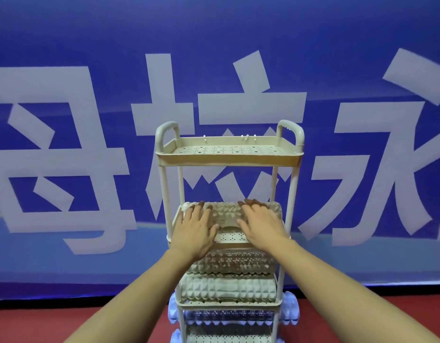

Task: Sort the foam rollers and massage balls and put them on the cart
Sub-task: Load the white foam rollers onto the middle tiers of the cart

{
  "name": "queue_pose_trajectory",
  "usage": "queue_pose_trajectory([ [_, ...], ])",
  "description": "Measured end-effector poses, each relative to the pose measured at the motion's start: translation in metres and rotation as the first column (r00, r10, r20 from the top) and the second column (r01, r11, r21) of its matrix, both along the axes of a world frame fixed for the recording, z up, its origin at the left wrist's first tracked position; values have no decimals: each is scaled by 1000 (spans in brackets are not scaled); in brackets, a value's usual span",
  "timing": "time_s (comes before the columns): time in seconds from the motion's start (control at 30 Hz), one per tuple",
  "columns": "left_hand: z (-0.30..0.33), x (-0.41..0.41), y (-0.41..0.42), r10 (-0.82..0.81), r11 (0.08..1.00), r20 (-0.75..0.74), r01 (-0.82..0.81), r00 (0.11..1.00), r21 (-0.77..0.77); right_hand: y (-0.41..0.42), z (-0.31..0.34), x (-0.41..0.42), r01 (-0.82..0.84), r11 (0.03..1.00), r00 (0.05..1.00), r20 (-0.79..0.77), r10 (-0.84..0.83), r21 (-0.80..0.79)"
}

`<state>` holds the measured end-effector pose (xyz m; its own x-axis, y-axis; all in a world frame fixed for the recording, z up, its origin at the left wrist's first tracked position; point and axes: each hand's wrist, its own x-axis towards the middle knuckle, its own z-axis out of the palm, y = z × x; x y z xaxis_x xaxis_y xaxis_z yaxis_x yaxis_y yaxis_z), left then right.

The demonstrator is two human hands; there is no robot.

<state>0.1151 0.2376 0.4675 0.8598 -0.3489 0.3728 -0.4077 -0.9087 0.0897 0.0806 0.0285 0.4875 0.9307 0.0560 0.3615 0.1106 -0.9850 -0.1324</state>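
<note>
A beige tiered cart stands in front of me against a blue banner. Its top shelf holds nothing. On the second shelf lies a pale textured foam roller, with my left hand on its left part and my right hand on its right part, fingers curled over the top. Two more pale foam rollers lie below, one stacked on the other on the third shelf. A blue-tinted roller sits on the shelf below that.
Light blue rollers stick out at both sides of the cart low down. The blue banner with large white characters fills the background. Red floor runs along the bottom.
</note>
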Motion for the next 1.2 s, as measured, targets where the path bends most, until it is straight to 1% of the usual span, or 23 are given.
queue_pose_trajectory([
  [0.07,0,-23,-1,-29,997,42,31,999,-64,2,-12,-25,-40,999,998,48,39,18],
  [0.13,-5,-50,-4,-62,990,73,70,995,-124,0,-27,-50,-68,997,996,58,66,30],
  [0.23,-20,-90,-18,-108,981,71,118,992,-153,-11,-53,-88,-36,999,997,69,34,27],
  [0.33,-39,-124,-44,-161,971,5,159,987,-176,-33,-78,-127,31,999,998,53,-33,43],
  [0.43,-65,-154,-83,-241,957,-38,231,970,-174,-66,-109,-165,118,991,993,2,-118,69],
  [0.57,-107,-188,-150,-369,925,-158,344,916,-164,-114,-157,-216,243,968,967,-96,-237,59],
  [0.67,-144,-213,-203,-435,899,-223,406,872,-164,-151,-196,-252,324,943,936,-176,-306,82],
  [0.83,-215,-241,-277,-499,861,-393,492,772,-126,-204,-281,-307,459,885,836,-372,-404,71],
  [1.0,-271,-234,-316,-475,862,-498,499,726,-95,-226,-379,-341,565,824,687,-581,-436,49],
  [1.1,-296,-234,-325,-486,853,-529,511,696,-112,-229,-436,-347,618,782,609,-677,-414,78],
  [1.2,-308,-238,-323,-504,851,-565,489,654,-193,-233,-475,-346,670,731,555,-742,-377,130],
])
